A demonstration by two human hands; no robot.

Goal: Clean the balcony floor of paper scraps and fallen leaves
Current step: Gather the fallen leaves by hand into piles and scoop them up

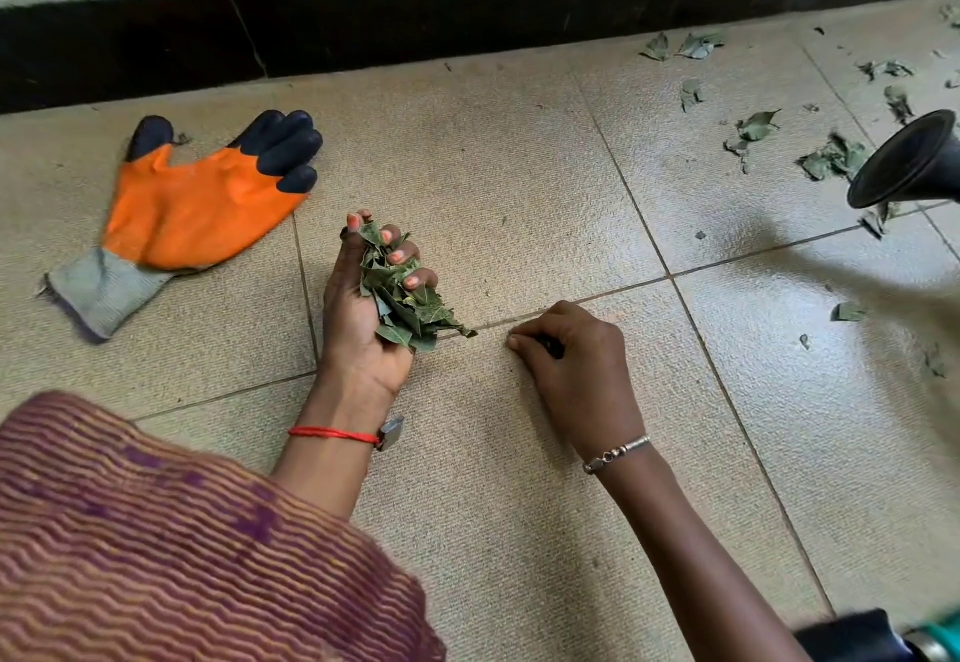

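My left hand (363, 318) lies palm up on the beige tiled floor (519, 168), its fingers curled round a bunch of green leaves (405, 298). Just to its right, my right hand (576, 365) rests low on the tile with its fingertips pinched together at the floor near the grout line; whatever they pinch is too small to make out. Several loose leaf pieces (753, 129) lie scattered over the tiles at the upper right.
An orange work glove (197, 209) with black fingertips lies flat at the left. A black funnel-shaped object (909, 162) juts in from the right edge. A dark skirting band (363, 17) runs along the wall at the top. My striped garment (182, 547) fills the lower left.
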